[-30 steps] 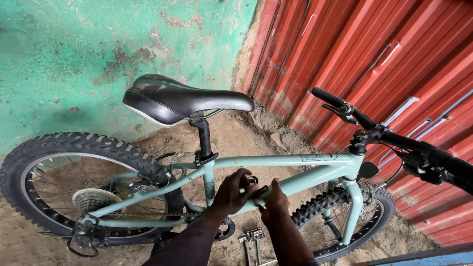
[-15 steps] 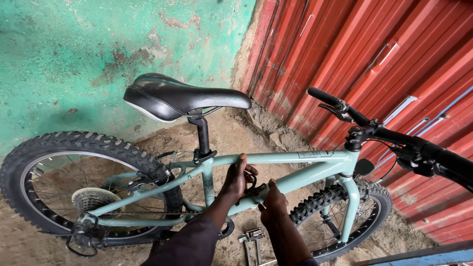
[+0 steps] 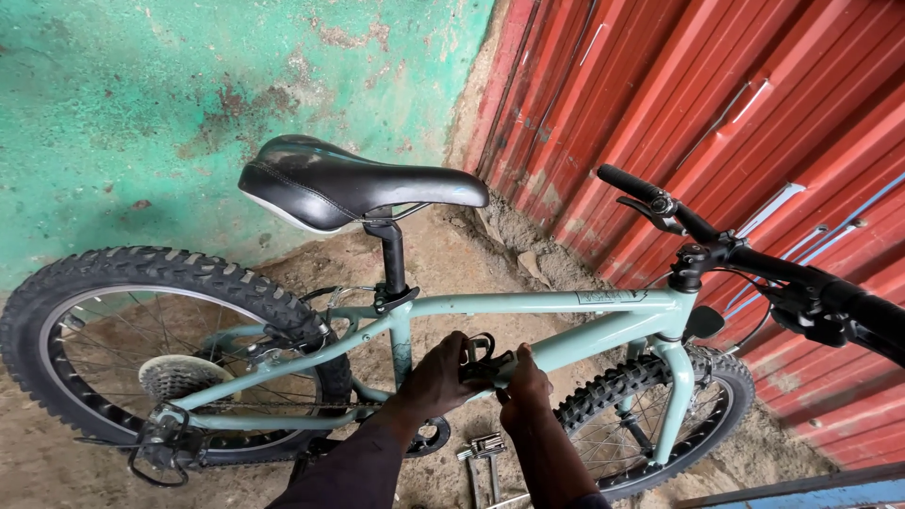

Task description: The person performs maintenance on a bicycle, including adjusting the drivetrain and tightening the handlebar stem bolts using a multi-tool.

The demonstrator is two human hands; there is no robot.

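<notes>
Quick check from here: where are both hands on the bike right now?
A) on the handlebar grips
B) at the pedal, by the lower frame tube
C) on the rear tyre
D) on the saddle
B: the left hand and right hand meet on the black pedal beside the pale green frame.

Left hand: its palm side was hidden, so what the fingers closed on could not be told.
Right hand: its fingertips were hidden behind the black pedal.
Pedal: mostly covered by both hands; only its upper edge showed.
Forearms: cut off by the bottom edge.
Handlebar: the right end was cut off by the right edge and blurred.
Metal tool on the ground: partly cut off by the bottom edge; its kind was unclear.
Frame label: too small to read.
</notes>
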